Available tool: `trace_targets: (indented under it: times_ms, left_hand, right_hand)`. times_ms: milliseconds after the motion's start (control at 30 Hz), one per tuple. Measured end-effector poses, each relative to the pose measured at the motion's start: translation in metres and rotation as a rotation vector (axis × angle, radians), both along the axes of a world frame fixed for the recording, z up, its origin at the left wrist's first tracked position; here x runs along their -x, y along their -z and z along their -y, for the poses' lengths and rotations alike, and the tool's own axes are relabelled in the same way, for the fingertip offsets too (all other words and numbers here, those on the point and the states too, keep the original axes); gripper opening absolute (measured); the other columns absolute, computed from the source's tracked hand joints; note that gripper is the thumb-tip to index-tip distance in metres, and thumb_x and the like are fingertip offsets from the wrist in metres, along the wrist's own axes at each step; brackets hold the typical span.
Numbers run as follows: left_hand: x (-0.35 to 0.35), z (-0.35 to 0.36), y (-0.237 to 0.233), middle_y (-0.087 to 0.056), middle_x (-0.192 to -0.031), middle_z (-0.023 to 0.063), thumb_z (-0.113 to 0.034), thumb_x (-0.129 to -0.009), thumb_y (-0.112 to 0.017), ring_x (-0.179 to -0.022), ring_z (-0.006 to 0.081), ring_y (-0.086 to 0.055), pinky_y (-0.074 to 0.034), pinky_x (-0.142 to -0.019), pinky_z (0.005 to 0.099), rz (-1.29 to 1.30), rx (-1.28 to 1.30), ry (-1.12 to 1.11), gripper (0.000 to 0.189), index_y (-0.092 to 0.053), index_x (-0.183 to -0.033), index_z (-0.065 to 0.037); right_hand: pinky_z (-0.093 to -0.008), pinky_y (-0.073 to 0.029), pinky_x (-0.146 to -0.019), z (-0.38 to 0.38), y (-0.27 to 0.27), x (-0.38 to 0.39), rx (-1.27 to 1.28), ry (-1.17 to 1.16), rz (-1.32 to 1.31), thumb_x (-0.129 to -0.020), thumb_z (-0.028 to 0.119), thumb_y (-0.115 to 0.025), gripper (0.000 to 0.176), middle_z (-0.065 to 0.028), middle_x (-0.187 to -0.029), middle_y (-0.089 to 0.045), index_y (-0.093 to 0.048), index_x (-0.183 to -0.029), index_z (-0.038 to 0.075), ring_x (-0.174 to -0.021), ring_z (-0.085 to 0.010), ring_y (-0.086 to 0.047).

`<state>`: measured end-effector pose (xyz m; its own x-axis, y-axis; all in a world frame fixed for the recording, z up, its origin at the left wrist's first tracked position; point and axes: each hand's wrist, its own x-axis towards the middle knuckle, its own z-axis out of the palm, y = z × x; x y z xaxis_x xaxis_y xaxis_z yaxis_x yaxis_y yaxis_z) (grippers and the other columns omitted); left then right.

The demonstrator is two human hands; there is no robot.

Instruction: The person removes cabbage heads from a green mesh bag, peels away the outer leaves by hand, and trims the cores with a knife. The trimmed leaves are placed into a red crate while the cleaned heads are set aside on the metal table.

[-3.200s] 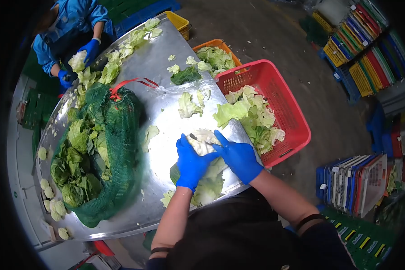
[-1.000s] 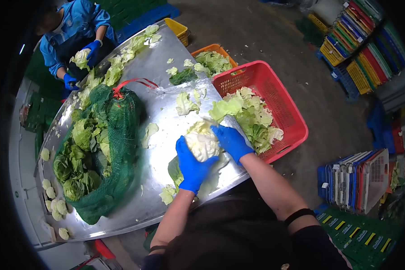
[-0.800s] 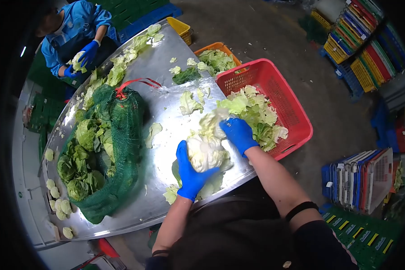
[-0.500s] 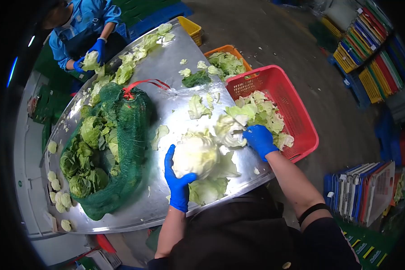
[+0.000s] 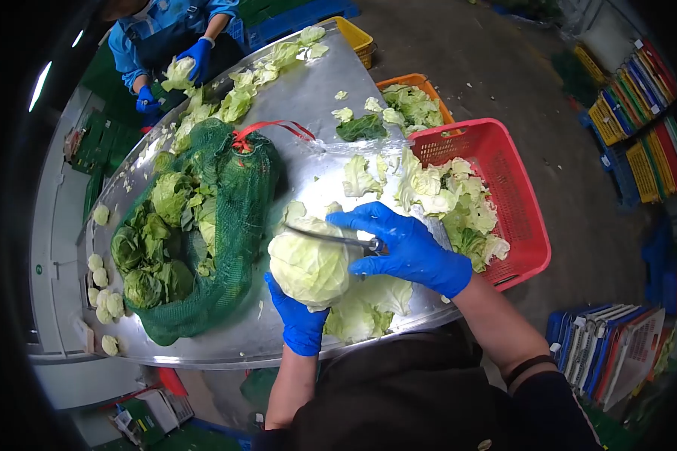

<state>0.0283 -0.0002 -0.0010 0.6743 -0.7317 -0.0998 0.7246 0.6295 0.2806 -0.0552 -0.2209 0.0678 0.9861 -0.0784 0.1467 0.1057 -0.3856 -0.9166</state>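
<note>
Observed through the head camera: the left hand (image 5: pixel 297 322) is clamped around the near, lower side of the cabbage (image 5: pixel 308 272), thumb and fingers spread against it. The right hand (image 5: pixel 421 252) is closed on the handle of a knife (image 5: pixel 320 235), index finger and thumb reaching forward, with the blade lying across the top of the cabbage. I cannot tell whether the edge touches it.

Change noted: half a second ago the right hand was out by the red crate (image 5: pixel 532 225) with torn leaves; it is now back over the cabbage, and leaves (image 5: pixel 412 183) lie at the crate's table-side rim. The cabbage also shows a different side — it has been turned. I judge that the work has passed from clearing leaves by hand to using the blade.

The cabbage sits above the metal table (image 5: pixel 308 98), just beyond loose leaves (image 5: pixel 353 316); whether it rests there is hidden from me. The green mesh bag (image 5: pixel 237 259) lies to the left, holding further heads — apart from both hands.
</note>
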Motion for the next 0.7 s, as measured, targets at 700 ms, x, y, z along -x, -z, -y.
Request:
trace_targets:
  times_ms: [700]
  left_hand:
    - [0.022, -0.002, 0.002, -0.041, -0.142, 0.0143, -0.041, -0.090, -0.052, -0.128, 0.0316, -0.042, -0.032, -0.108, 0.0496, -0.025, -0.496, -0.074, 0.064, -0.035, -0.141, -0.005]
  right_hand:
    - [-0.0283, -0.049, -0.078, -0.012, 0.023, 0.010, -0.518, 0.090, 0.052, -0.073, 0.008, -0.072, 0.031, -0.0033, -0.098, -0.059, -0.059, -0.100, 0.005, -0.086, -0.0105, -0.058]
